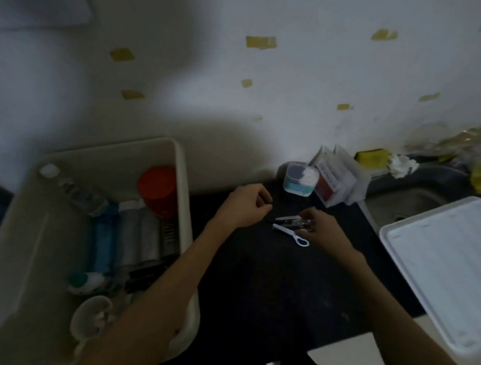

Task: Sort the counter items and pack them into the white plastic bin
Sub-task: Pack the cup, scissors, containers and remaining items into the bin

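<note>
The white plastic bin [183, 190] stands at the left on the dark counter [265, 277]. Inside it lie several tubes, a clear bottle [80, 192] and a red-capped can [158, 190]. My left hand [247, 205] hovers curled just right of the bin; whether it holds anything I cannot tell. My right hand [322, 228] reaches onto a small pile of grooming tools [290, 221], its fingertips touching the metal pieces. A small white pair of scissors [289, 233] lies in that pile, pointing left.
A clear tub of cotton pads [300, 181] and some boxes [335, 178] stand against the wall. A sink [405, 202] lies to the right, with a yellow sponge [370, 157] behind it. A white lid [446, 261] rests at the right edge.
</note>
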Available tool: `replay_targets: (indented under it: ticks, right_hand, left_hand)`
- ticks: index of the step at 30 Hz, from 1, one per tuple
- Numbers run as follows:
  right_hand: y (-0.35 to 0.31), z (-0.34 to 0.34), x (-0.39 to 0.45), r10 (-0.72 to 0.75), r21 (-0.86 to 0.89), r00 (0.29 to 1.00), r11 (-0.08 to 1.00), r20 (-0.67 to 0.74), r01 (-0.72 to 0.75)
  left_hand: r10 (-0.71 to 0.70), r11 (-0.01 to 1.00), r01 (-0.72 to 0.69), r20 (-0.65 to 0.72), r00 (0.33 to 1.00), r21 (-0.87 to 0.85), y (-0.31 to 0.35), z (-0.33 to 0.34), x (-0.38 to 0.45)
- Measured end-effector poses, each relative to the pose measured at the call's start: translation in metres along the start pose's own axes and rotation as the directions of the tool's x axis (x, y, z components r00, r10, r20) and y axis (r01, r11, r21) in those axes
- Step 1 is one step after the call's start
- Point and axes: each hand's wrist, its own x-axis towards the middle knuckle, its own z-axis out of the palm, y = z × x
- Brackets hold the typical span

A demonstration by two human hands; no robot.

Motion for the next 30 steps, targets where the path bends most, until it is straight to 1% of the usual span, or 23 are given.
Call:
replay_targets:
  ticks: [2,5,7,9,11,14,15,19,22,24,25,28,30]
  right_hand:
    - [0.024,0.005,0.014,0.022,-0.057,0.996,0.998,0.088,-0.017]
    - [0.052,0.011,0.042,-0.023,-0.130,0.987,0.991,0.156,0.043]
    - [0.064,0.015,0.063,-0.068,-0.213,0.983,0.972,0.171,0.105]
    - [0.070,0.019,0.080,-0.111,-0.311,0.974,0.935,0.196,0.169]
    - [0.074,0.023,0.095,-0.111,-0.391,0.958,0.895,0.265,0.213]
    - [0.084,0.028,0.108,-0.014,-0.472,0.927,0.858,0.374,0.203]
    - [0.088,0.030,0.109,-0.003,-0.485,0.925,0.851,0.380,0.203]
    - [0.104,0.040,0.097,-0.077,-0.488,0.957,0.847,0.281,0.212]
    - [0.109,0.046,0.094,-0.052,-0.431,0.947,0.881,0.317,0.193]
    - [0.107,0.049,0.094,-0.016,-0.409,0.942,0.898,0.335,0.161]
    - [0.106,0.049,0.094,-0.009,-0.413,0.941,0.897,0.338,0.157]
    - [0.101,0.050,0.091,-0.043,-0.404,0.933,0.894,0.357,0.196]
    - [0.099,0.052,0.089,-0.069,-0.411,0.922,0.881,0.380,0.236]
  left_hand:
    - [-0.085,0.996,0.084,0.014,0.996,0.027,0.009,0.028,0.026]
    - [-0.265,0.964,0.265,0.014,0.964,-0.023,0.001,0.080,0.059]
    - [-0.422,0.898,0.424,0.046,0.905,-0.114,-0.013,0.119,0.068]
    - [-0.560,0.792,0.570,0.112,0.821,-0.218,-0.025,0.151,0.065]
    - [-0.639,0.683,0.645,0.147,0.755,-0.343,-0.032,0.176,0.059]
    - [-0.718,0.523,0.677,0.159,0.677,-0.519,-0.037,0.198,0.055]
    - [-0.739,0.462,0.673,0.169,0.652,-0.577,-0.037,0.203,0.056]
    - [-0.770,0.238,0.588,0.219,0.599,-0.773,-0.033,0.218,0.062]
    - [-0.777,0.133,0.526,0.241,0.581,-0.840,-0.029,0.225,0.065]
    - [-0.766,0.108,0.504,0.251,0.591,-0.857,-0.029,0.227,0.067]
    - [-0.760,0.111,0.499,0.250,0.600,-0.859,-0.028,0.227,0.069]
    - [-0.740,0.143,0.515,0.254,0.623,-0.845,-0.028,0.228,0.071]
    - [-0.717,0.188,0.536,0.258,0.648,-0.823,-0.027,0.226,0.071]
